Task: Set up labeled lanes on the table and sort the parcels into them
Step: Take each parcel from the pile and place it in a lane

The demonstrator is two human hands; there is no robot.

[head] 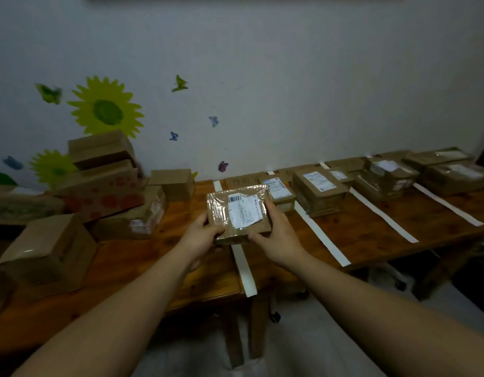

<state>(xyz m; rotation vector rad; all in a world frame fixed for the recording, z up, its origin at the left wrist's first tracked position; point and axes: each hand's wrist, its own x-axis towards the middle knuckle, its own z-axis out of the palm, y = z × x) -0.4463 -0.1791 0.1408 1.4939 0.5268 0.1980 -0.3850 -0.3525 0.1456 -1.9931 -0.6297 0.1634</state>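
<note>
Unsorted cardboard boxes (104,191) piled at L end of wooden table (371,232); contents not visible. White tape strips (321,235) split the R part into lanes, w/ labelled parcels (319,190) lying in them. Lane markings too dim to read. Sunflower decal (106,111) on pale wall behind. Flat taped parcel (239,213) held above the nearest strip, shipping label up. Left hand (200,238) grips its L edge and right hand (280,242) its R edge, fingers curled round.
</note>
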